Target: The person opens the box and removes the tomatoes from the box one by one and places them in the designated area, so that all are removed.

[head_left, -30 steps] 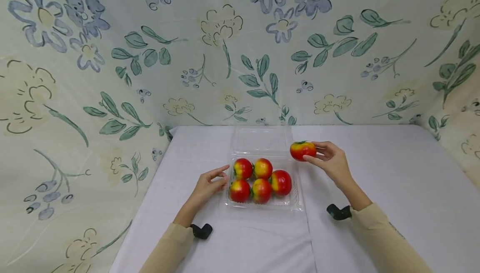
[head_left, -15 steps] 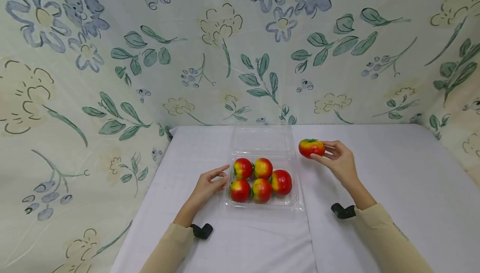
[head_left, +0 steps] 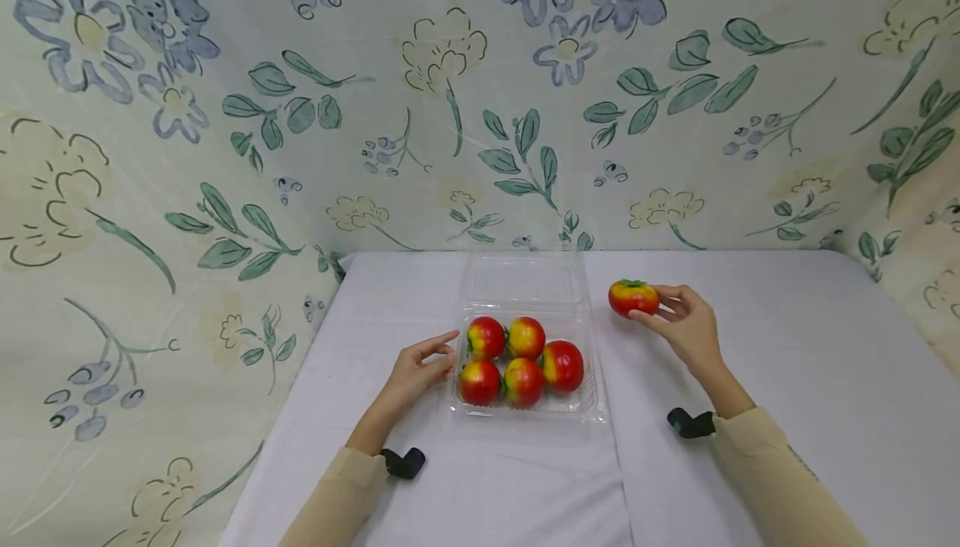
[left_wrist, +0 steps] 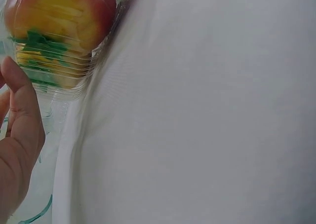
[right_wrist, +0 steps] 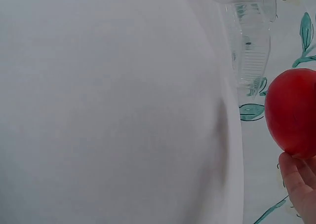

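In the head view a clear plastic clamshell box (head_left: pixel 525 414) holds several red-and-yellow tomatoes (head_left: pixel 522 382), with its upper right corner bare. My left hand (head_left: pixel 414 373) rests at the box's left side, fingers loosely bent and fingertips right at the wall. Its thumb (left_wrist: pixel 22 105) shows beside the ribbed box wall in the left wrist view. To the right of the box, my right hand (head_left: pixel 686 330) pinches another tomato (head_left: pixel 633 298) between thumb and fingers, its green leafy top facing up and away. That tomato's red underside fills the right edge of the right wrist view.
The box's clear lid (head_left: pixel 525 278) lies folded back behind it. A white cloth (head_left: pixel 787 347) covers the table, and a floral curtain (head_left: pixel 525 72) stands along the back and left. Black wrist mounts (head_left: pixel 403 464) jut from both sleeves.
My right hand has moved to the right with the tomato, from beside the box's upper right corner to farther from it. The left hand and the box have stayed put.
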### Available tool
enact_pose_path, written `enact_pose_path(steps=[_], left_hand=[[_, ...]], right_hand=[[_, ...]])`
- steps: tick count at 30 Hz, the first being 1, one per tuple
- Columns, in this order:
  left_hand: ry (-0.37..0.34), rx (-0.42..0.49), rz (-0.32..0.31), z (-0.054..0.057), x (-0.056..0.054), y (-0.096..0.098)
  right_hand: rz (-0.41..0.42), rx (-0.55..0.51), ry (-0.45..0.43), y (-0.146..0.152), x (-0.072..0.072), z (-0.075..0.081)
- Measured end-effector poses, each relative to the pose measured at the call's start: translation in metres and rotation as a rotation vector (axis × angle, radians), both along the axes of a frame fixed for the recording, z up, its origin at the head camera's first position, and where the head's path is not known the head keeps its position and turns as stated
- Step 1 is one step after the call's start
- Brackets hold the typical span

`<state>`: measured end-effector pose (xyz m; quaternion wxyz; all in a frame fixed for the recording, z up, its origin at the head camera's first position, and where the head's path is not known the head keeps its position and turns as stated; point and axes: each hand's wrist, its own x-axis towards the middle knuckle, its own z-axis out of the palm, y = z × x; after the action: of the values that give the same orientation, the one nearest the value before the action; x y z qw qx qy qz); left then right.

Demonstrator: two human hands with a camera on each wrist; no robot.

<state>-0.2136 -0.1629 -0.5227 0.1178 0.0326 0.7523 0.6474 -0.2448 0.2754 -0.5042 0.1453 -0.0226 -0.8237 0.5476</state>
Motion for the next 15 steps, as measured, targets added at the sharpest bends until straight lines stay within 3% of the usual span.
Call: enact_pose_path(steps=[5, 15], left_hand=[[0.005, 0.002, -0.003, 0.0001, -0.0001, -0.0003], [0.002, 0.004, -0.004, 0.0004, -0.0002, -0.0006]], right_hand=[[-0.024, -0.007, -0.016, 0.0049, -0.0031, -0.0080], [-0.046, -0.061, -0.120, 0.0094, -0.0055, -0.0029]])
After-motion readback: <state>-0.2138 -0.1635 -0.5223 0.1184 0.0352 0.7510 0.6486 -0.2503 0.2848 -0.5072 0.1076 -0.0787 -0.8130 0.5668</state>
